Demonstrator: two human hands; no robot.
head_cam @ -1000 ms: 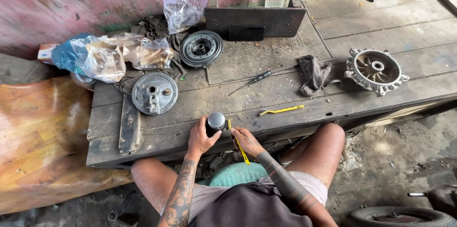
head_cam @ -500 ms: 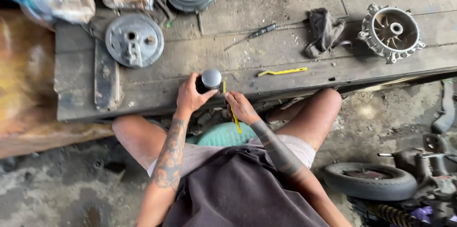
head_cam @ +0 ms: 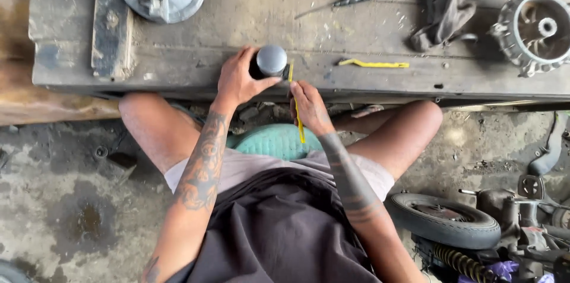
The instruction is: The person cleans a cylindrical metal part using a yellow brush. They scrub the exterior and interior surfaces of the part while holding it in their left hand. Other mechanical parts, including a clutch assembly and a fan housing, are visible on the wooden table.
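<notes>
2 hands at bench edge: left gripping canister, right gripping yellow tool.

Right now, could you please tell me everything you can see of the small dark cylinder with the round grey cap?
The small dark cylinder with the round grey cap stands upright at the near edge of the worn wooden workbench. Its body looks black, its domed top smooth, dull grey metal. The left hand wraps its side, thumb across the front. The thin yellow strip tool, held in the right hand, meets its right side.
</notes>
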